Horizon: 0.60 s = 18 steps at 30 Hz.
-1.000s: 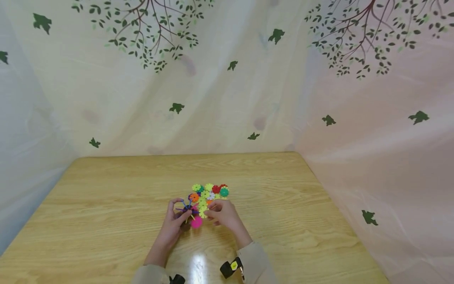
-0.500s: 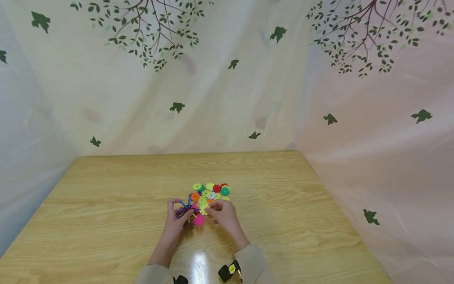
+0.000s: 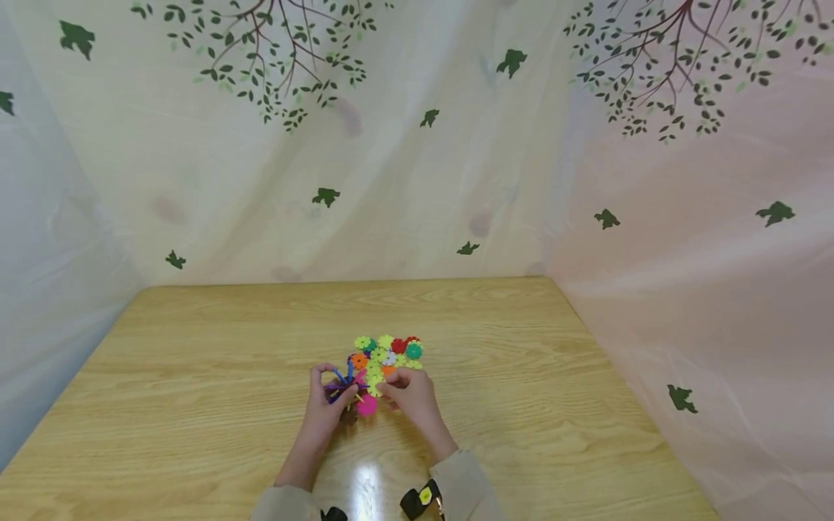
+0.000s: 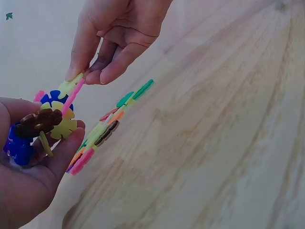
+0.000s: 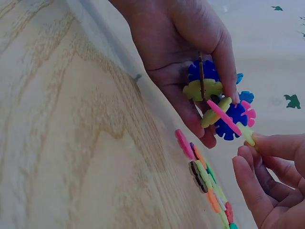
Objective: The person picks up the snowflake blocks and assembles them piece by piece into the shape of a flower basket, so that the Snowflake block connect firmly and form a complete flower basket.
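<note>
My left hand grips a cluster of interlocking snowflake discs, notched plastic pieces in blue, yellow, pink and brown slotted together at angles. Its thumb and fingers curl round the cluster's side. On the edge facing my right hand, a pink disc stands out from the cluster. Between thumb and forefinger my right hand pinches a yellow-green disc, which meets the pink one at its rim. In the right wrist view, the palm and fingers of the left hand hide part of the cluster.
Beyond the hands, several more discs in yellow, red, green, orange and white lie flat and close together on the wooden table. A pale curtain printed with branches and birds hangs behind the table and along its sides.
The left hand and its cluster have shifted slightly right and turned a little, bringing them closer to the right hand. Both hands keep their hold; the last half second shows hardly any motion.
</note>
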Each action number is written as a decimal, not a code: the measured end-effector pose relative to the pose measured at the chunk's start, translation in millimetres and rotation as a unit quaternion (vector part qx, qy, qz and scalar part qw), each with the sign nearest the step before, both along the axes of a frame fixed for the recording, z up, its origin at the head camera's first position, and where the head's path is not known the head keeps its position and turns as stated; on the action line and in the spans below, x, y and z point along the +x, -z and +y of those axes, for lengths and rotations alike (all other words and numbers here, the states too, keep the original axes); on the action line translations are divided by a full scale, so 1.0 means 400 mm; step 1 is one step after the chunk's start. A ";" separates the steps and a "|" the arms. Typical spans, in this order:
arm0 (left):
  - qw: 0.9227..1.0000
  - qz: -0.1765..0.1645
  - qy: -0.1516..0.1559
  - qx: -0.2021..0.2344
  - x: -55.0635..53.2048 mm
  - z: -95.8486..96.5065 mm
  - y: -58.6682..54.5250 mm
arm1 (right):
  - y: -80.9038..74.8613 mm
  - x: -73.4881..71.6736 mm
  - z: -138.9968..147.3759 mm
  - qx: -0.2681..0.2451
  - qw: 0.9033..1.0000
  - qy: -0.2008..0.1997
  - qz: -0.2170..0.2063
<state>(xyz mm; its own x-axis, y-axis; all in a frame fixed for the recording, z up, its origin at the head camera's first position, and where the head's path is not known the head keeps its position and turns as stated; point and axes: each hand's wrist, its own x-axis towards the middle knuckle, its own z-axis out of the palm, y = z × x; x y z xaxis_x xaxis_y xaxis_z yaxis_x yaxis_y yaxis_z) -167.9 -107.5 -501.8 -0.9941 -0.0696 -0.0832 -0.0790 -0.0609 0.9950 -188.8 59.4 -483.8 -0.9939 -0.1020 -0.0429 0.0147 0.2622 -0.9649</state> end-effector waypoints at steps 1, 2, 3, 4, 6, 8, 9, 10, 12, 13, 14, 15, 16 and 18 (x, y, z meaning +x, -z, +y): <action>1.000 0.002 0.000 -0.008 0.000 0.001 0.000 | 0.000 0.001 0.000 0.000 1.000 0.002 0.002; 1.000 0.004 0.000 -0.014 0.001 0.002 0.001 | -0.001 0.002 0.000 0.002 1.000 0.003 0.003; 1.000 0.004 0.001 -0.016 0.001 0.003 0.000 | -0.001 0.002 0.001 0.002 1.000 0.004 0.004; 1.000 0.004 0.001 -0.019 0.001 0.004 0.001 | 0.000 0.002 0.001 0.001 1.000 0.004 0.005; 1.000 0.008 0.001 -0.027 0.002 0.005 0.001 | 0.002 0.002 0.001 0.002 1.000 0.007 0.005; 0.999 0.015 0.000 -0.034 0.004 0.007 0.001 | 0.004 0.001 0.001 0.002 1.000 0.008 0.005; 0.999 0.021 -0.001 -0.038 0.004 0.008 0.002 | 0.006 0.002 0.000 0.003 1.000 0.010 0.007; 0.998 0.027 -0.001 -0.048 0.005 0.008 0.001 | 0.007 0.001 -0.001 0.006 1.000 0.010 0.010; 0.997 0.036 0.003 -0.062 0.007 0.009 -0.001 | 0.009 0.002 -0.003 0.011 1.000 0.013 0.016; 0.997 0.040 0.005 -0.066 0.008 0.009 -0.001 | 0.010 0.003 -0.004 0.013 1.000 0.015 0.018; 0.996 0.043 0.007 -0.073 0.009 0.010 -0.002 | 0.012 0.003 -0.006 0.017 0.999 0.017 0.023; 0.996 0.043 0.009 -0.079 0.010 0.010 -0.003 | 0.015 0.004 -0.006 0.019 0.999 0.018 0.028; 0.996 0.043 0.012 -0.083 0.011 0.009 -0.004 | 0.016 0.005 -0.007 0.019 0.999 0.020 0.027; 0.996 0.039 0.008 -0.081 0.011 0.007 -0.004 | 0.020 0.006 -0.008 0.017 0.999 0.020 0.025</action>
<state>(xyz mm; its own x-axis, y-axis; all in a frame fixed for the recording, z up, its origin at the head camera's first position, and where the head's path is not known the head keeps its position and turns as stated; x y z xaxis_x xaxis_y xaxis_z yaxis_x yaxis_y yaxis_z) -163.5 -104.5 -500.2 -0.9981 -0.0607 0.0049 -0.0013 0.1015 0.9948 -186.5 56.1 -491.8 -0.9982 -0.0605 0.0049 -0.0227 0.2959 -0.9549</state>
